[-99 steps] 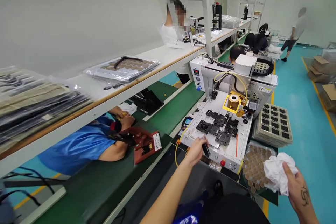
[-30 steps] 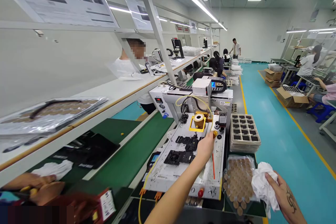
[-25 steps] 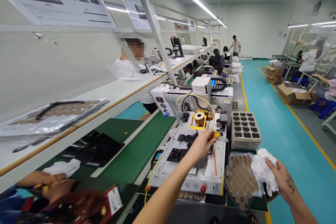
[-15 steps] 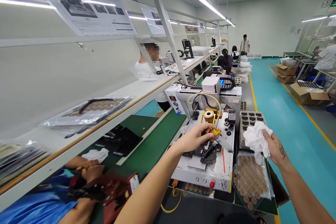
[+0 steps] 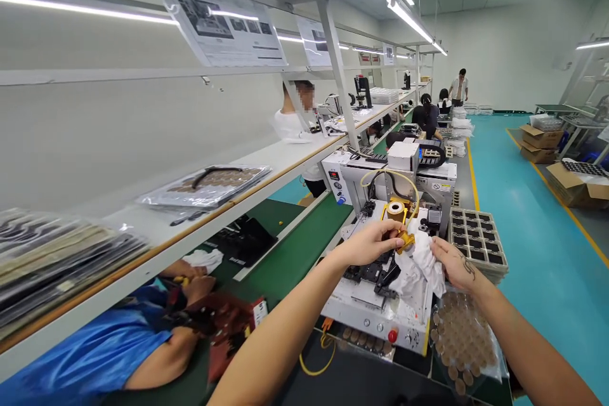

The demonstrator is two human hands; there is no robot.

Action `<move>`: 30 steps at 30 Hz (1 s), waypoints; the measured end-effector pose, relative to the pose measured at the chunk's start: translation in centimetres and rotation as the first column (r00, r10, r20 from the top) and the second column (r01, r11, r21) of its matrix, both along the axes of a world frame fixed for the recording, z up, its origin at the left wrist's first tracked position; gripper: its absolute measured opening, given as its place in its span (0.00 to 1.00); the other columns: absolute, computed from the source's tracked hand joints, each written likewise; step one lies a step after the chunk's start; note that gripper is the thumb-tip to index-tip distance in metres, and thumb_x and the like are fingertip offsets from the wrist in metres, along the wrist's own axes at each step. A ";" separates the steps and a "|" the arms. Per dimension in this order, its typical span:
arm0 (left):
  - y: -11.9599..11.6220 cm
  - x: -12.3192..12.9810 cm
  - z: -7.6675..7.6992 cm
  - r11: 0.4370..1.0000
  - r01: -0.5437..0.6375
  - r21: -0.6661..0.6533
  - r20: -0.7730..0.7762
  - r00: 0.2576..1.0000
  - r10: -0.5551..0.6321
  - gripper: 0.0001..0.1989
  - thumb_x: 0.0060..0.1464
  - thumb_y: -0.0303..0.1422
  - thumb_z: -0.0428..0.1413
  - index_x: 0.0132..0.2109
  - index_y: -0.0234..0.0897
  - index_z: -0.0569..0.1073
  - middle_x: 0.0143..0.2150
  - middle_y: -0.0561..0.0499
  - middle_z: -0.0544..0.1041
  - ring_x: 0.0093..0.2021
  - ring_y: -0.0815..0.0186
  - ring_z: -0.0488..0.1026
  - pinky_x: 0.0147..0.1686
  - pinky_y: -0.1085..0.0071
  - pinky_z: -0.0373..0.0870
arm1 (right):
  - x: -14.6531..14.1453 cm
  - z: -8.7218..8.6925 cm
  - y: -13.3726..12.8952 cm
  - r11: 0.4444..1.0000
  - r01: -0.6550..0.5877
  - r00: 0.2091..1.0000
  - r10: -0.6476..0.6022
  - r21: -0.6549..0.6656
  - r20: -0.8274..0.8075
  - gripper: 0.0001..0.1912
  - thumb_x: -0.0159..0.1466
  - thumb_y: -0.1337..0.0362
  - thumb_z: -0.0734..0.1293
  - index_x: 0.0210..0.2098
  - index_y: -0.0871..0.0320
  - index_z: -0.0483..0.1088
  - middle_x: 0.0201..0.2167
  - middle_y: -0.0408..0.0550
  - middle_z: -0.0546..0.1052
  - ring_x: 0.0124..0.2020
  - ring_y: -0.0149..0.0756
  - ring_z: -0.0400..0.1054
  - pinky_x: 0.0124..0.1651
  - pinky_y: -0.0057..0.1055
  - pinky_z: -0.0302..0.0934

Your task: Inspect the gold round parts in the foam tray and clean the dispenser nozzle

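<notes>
My left hand [image 5: 380,242] reaches over the bench machine [image 5: 342,292], thumb and fingers closed on a small gold-coloured part [image 5: 405,242]. Whether that part is loose or fixed to the machine I cannot tell. In my right hand [image 5: 451,263] is a crumpled white cloth [image 5: 419,266], bunched against the gold part's right side. The cloth hangs over the machine's bed and hides some of it. Just behind my left hand stands a gold holder with a white-topped roll [image 5: 396,208]. Black fixture pieces [image 5: 375,273] lie below my hands.
Right of the machine are a compartment tray [image 5: 478,238] of black parts and a plastic bag of brown discs [image 5: 464,336]. A red button [image 5: 392,335] is on the machine's front. A co-worker in a blue sleeve [image 5: 104,355] sits left; a shelf [image 5: 223,200] runs above.
My right hand has brought the white cloth left, from above the tray to the gold part. The cloth now covers the flat grey blade-like piece. The view has turned left.
</notes>
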State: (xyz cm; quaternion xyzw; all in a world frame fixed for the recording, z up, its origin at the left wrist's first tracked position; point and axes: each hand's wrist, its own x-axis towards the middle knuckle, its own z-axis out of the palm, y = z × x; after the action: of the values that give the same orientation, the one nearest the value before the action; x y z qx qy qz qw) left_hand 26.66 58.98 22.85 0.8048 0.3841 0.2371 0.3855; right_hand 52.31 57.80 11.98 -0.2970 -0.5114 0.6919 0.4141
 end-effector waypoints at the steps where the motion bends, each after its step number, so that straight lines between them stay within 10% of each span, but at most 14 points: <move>1: 0.1 -0.1 -0.1 1.000 0.010 -0.008 0.006 1.000 -0.010 0.15 0.66 0.43 0.57 0.52 0.37 0.76 0.34 0.55 0.66 0.34 0.65 0.63 0.37 0.69 0.63 | 0.1 0.5 -0.1 0.999 -0.037 0.999 0.037 0.004 0.016 0.30 0.63 0.41 0.76 0.54 0.57 0.76 0.51 0.52 0.83 0.53 0.49 0.77 0.60 0.44 0.68; 10: 0.2 0.5 -1.1 0.997 0.073 -0.008 0.018 0.997 -0.073 0.15 0.63 0.44 0.62 0.48 0.38 0.79 0.32 0.55 0.69 0.32 0.66 0.65 0.34 0.70 0.65 | -2.0 1.5 0.7 0.930 -0.330 0.928 0.351 -0.164 0.121 0.29 0.47 0.54 0.84 0.44 0.58 0.79 0.40 0.48 0.84 0.41 0.46 0.77 0.54 0.45 0.70; 16: 1.7 -9.0 -3.9 0.936 -0.351 0.019 0.106 0.932 0.347 0.26 0.67 0.48 0.57 0.64 0.39 0.73 0.40 0.50 0.76 0.37 0.64 0.73 0.40 0.67 0.72 | -1.8 1.0 0.4 0.919 -0.339 0.882 0.385 -0.204 0.270 0.26 0.53 0.48 0.81 0.45 0.56 0.79 0.44 0.50 0.84 0.45 0.48 0.77 0.58 0.46 0.69; 24: 4.5 -24.1 -17.0 0.501 -0.864 -0.050 -0.105 0.504 0.857 0.17 0.70 0.43 0.59 0.55 0.34 0.76 0.51 0.44 0.78 0.47 0.58 0.78 0.48 0.56 0.79 | -0.7 -0.5 1.5 0.966 -0.239 0.798 0.252 -0.096 0.548 0.37 0.44 0.47 0.81 0.51 0.55 0.82 0.42 0.59 0.85 0.54 0.65 0.77 0.67 0.59 0.63; 30: 8.7 -26.3 -26.8 0.465 -0.883 -0.066 -0.243 0.466 0.850 0.18 0.69 0.40 0.61 0.59 0.35 0.75 0.57 0.43 0.77 0.52 0.55 0.78 0.51 0.54 0.80 | 0.8 -5.6 0.3 0.970 0.242 0.655 -0.152 -0.014 0.740 0.39 0.31 0.59 0.81 0.46 0.45 0.85 0.26 0.54 0.82 0.43 0.75 0.79 0.57 0.65 0.72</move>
State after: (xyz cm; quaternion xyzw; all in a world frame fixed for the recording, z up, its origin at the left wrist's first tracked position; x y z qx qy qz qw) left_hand 0.33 67.63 -3.93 0.4753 0.7923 0.2919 0.2474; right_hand 53.07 58.12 6.39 -0.6256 -0.5595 0.4929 0.2295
